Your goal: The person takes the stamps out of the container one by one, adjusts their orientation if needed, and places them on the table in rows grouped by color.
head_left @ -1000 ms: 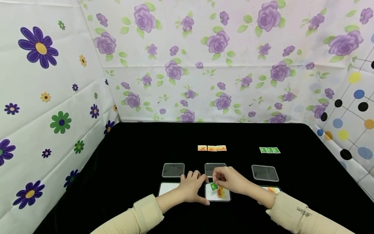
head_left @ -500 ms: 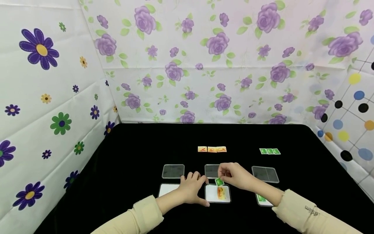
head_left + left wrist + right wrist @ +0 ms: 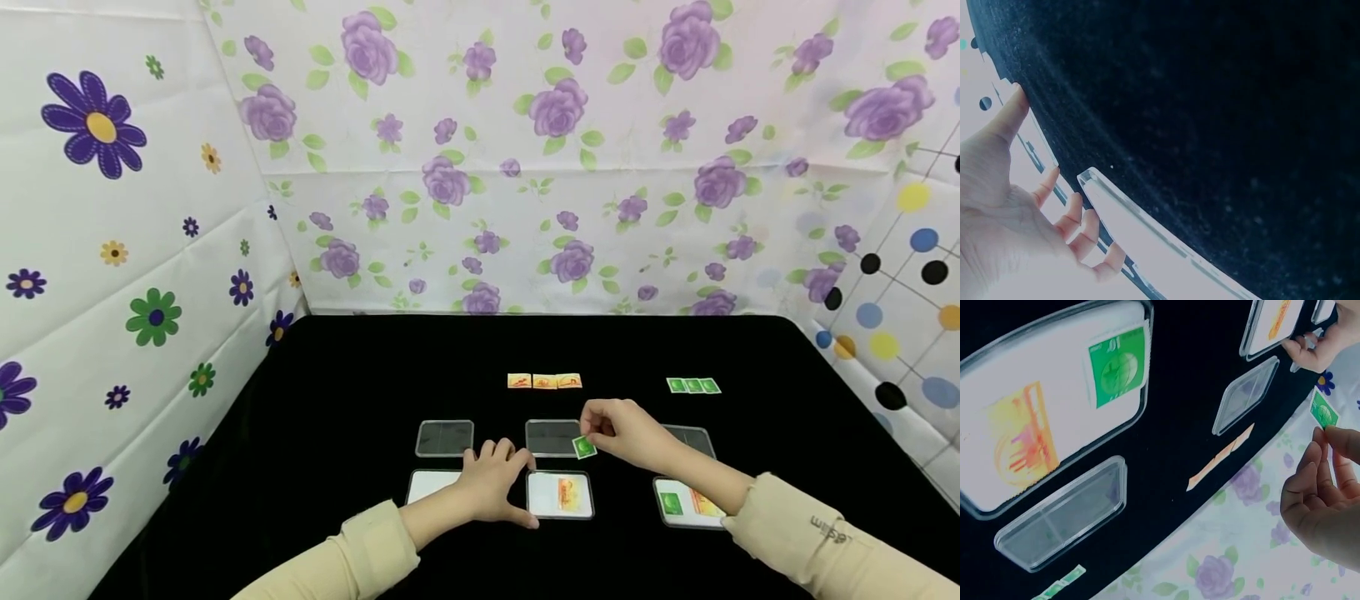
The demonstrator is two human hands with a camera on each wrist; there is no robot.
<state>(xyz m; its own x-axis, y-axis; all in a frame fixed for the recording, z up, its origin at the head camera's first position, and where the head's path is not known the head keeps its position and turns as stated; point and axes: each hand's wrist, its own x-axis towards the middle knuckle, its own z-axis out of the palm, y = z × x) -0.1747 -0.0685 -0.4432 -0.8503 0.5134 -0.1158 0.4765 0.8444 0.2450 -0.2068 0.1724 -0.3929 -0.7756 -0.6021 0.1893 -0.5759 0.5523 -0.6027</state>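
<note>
Green stamp [image 3: 584, 447] sits pinched in the right hand [image 3: 624, 432], at one o'clock from middle white case [image 3: 543, 505]; left hand [image 3: 491, 483], grip wide, lies at that case's nine o'clock.

A small green stamp [image 3: 584, 447] with a white border is pinched by one corner in the right grip [image 3: 624, 429], tilted, just beyond the far right corner of a shallow rectangular tray [image 3: 542, 495]. The tray, white-floored with a clear rim, lies flat on the black worktop [image 3: 360, 392]. An orange-yellow stamp [image 3: 569, 495] lies flat inside it, right of its middle.
</note>
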